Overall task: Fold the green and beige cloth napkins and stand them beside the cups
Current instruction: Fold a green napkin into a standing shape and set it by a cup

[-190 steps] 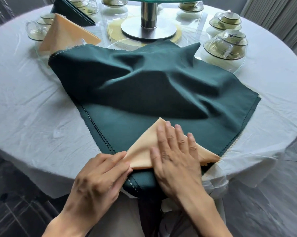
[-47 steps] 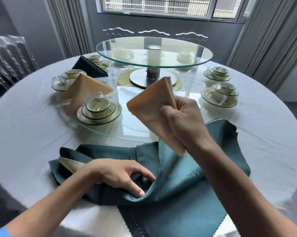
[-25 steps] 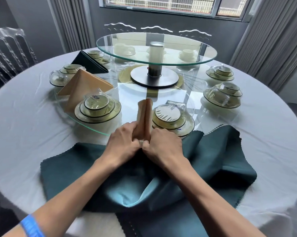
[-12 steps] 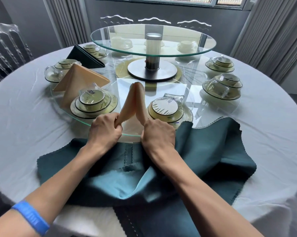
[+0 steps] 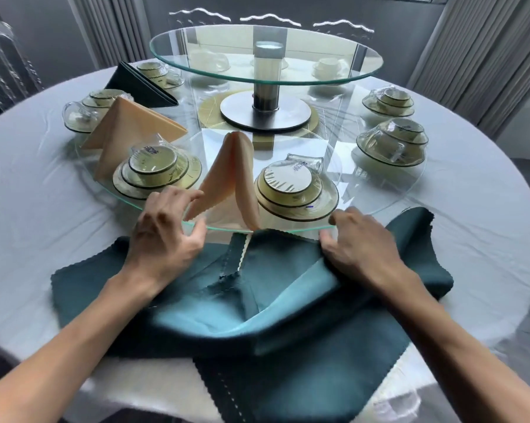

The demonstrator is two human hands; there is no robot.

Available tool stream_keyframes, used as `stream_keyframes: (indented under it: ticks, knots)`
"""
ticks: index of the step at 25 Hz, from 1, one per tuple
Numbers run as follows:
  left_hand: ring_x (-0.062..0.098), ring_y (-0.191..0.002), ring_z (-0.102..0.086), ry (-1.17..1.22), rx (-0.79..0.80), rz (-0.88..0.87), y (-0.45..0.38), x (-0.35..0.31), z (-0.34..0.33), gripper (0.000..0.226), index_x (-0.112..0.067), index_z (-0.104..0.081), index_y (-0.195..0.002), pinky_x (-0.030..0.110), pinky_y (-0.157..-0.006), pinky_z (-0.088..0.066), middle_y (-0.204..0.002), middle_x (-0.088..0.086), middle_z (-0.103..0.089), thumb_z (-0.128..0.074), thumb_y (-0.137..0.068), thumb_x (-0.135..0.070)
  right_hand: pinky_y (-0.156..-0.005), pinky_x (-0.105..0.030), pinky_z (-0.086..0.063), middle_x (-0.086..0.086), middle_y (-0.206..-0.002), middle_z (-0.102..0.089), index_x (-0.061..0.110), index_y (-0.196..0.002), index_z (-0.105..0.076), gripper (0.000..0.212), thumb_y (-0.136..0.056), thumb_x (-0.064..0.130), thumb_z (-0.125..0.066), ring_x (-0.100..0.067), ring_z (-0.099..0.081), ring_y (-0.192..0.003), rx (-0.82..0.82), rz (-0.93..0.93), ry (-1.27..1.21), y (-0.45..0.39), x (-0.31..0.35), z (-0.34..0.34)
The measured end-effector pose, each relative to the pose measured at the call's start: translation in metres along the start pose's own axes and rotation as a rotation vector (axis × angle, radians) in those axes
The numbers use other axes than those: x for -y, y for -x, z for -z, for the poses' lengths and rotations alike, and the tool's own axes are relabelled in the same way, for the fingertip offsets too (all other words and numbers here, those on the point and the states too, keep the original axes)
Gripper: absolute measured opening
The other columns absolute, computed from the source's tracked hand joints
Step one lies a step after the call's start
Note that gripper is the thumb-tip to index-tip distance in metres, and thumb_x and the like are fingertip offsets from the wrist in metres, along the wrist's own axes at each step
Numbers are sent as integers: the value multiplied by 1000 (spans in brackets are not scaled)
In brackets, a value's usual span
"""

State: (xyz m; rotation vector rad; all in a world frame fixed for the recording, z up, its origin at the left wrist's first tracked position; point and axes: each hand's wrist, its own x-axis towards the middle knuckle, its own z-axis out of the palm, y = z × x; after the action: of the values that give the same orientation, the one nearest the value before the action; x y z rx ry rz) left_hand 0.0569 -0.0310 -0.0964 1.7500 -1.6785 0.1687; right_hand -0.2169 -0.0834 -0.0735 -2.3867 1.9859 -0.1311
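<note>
Beige napkin (image 5: 227, 181) now freestanding at cup's (image 5: 291, 181) 9 o'clock; left hand (image 5: 166, 233) released, fingers apart; right hand (image 5: 358, 242) pinching green cloth (image 5: 257, 300).

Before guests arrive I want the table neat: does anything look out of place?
Yes. Unfolded green napkins lie rumpled in a heap at the near edge, one hanging over it, and the right hand grips a fold. The beige napkin just stood on the glass turntable splays open beside the left hand.

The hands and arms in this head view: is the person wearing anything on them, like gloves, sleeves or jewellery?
Nothing shows on either. The left hand and right hand are bare, without gloves or rings, and both forearms are uncovered up to the picture's edge: no sleeve, watch or band is in view.
</note>
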Motion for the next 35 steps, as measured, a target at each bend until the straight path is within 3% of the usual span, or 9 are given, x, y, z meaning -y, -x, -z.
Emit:
stream_keyframes:
  ticks: [2, 6, 11, 16, 21, 26, 30, 32, 35]
  knots:
    - [23, -89, -60, 52, 15, -74, 4, -16, 6, 23, -14, -71, -104, 33, -81, -48, -100, 3, -68, -73, -82, -12, -97, -42, -41, -12, -134, -52, 11, -126, -55, 42, -98, 38, -38, -33, -48, -122, -25, -73, -38, -30, -36, -2]
    - [11, -80, -62, 166, 121, -174, 7, -45, 13, 16, -18, -73, -95, 27, -76, -49, -92, -6, -70, -62, -83, -24, -112, -39, -27, -11, -157, -31, 11, -142, -42, 48, -104, 38, -33, -27, -32, -142, 156, -96, -35, -66, -86, -6]
    - [11, -82, -63, 213, 246, -205, 6, -56, 4, 17, -23, -73, -93, 30, -78, -51, -90, -12, -69, -61, -83, -27, -89, -38, -40, -12, -114, -63, 14, -102, -61, 37, -101, 35, -31, -28, -56, -109, 6, 54, 180, -53, -80, -3]
    - [8, -92, -62, 197, 370, -261, -1, -72, 4, 27, -21, -75, -101, 18, -85, -43, -99, -9, -73, -55, -85, -26, -80, -36, -44, -17, -112, -65, 17, -86, -60, 38, -101, 34, -29, -31, -59, -102, 103, 106, 156, -47, -69, 15]
    - [13, -110, -61, 145, 528, -350, -9, -87, 4, 31, -19, -71, -118, 29, -99, -44, -117, -7, -69, -52, -94, -19, -72, -36, -37, -22, -105, -65, 14, -67, -50, 46, -102, 38, -32, -35, -60, -97, 125, 199, 118, -24, -34, 25]
    - [17, -127, -51, 7, 685, -344, -26, -85, -16, 37, -21, -58, -134, 30, -108, -35, -139, -3, -57, -49, -98, -18, -77, -36, -41, -17, -106, -67, 16, -75, -55, 42, -102, 41, -35, -33, -58, -100, 184, 265, -67, -12, -9, 22]
    - [17, -139, -40, 3, 741, -179, -33, -69, -27, 43, -21, -45, -146, 22, -110, -23, -153, -1, -44, -44, -104, -30, -100, -27, -39, 0, -131, -63, 21, -122, -67, 35, -99, 39, -49, -18, -55, -121, 291, 300, -407, -2, -3, 13]
    - [17, -140, -39, -31, 678, -90, -30, -59, -27, 44, -27, -47, -145, 23, -111, -22, -154, -2, -43, -41, -104, -40, -100, -25, -37, 3, -131, -63, 24, -126, -64, 34, -96, 36, -54, -15, -55, -121, 151, 305, -388, 3, -6, 5]
    - [16, -145, -33, -109, 691, -17, -18, -45, -20, 54, -38, -46, -144, 28, -116, -20, -160, -3, -32, -32, -96, -58, -87, -32, -47, 4, -111, -68, 25, -108, -67, 26, -93, 42, -52, -19, -60, -108, -97, 171, -257, 8, -11, 5]
